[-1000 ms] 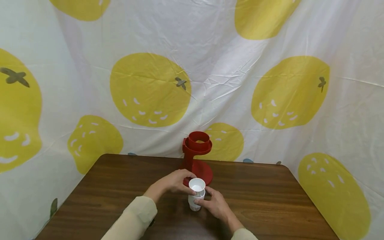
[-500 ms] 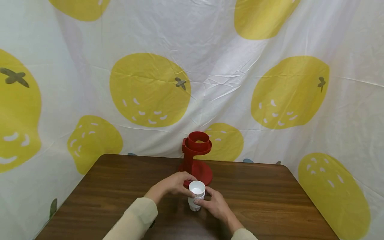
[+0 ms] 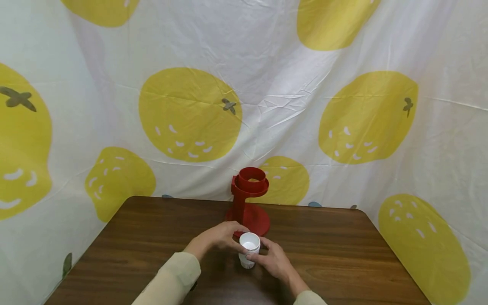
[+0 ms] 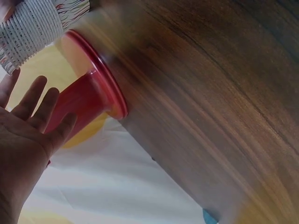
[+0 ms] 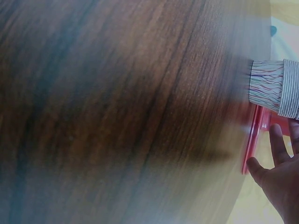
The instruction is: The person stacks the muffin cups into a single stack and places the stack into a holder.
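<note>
A nested stack of white paper cups, printed with thin coloured lines, stands upright on the table in front of a red stand. Several rims lie close together in the left wrist view, where the stack fills the top left corner. Between thumb and forefinger, my left hand pinches the upper cups near the rim from the left; its other fingers are spread. My right hand holds the stack from the right with thumb and forefinger. The lined lower cup shows in the right wrist view.
Just behind the cups is the red stand, with a round base and a ring at its top. The brown wooden table ends at a cloth printed with yellow lemons.
The upper cup has moved down into the lower ones, so the gap between them has closed. My left hand sank slightly with it, while the right stayed in place.
</note>
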`<state>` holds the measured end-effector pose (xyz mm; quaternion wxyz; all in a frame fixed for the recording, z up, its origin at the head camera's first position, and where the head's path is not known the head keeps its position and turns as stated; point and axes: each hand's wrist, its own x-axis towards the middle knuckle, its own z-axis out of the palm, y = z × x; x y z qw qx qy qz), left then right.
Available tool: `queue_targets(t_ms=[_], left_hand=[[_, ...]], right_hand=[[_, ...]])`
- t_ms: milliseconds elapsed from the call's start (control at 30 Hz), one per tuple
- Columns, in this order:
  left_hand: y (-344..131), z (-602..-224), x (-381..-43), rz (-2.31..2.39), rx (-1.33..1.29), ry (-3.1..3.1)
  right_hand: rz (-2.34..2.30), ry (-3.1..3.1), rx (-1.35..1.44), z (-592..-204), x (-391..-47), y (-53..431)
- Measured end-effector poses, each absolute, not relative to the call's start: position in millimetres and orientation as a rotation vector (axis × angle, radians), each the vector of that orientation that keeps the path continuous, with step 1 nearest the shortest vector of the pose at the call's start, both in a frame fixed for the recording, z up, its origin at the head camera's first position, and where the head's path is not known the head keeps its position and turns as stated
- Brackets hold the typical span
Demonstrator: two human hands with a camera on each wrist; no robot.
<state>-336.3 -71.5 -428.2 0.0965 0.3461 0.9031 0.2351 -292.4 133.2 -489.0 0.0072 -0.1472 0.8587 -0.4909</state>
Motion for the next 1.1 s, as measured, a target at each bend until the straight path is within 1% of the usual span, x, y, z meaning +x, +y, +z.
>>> queue_targets(t_ms=[367, 1100], left_hand=[[-72, -433, -336, 0.726, 0.987, 2.640], [-76, -442, -335, 0.784, 1.071, 2.629]], right_hand=[[-1.539, 2.698, -0.472, -491, -292, 132], [-1.554, 2.697, -0.453, -493, -293, 133]])
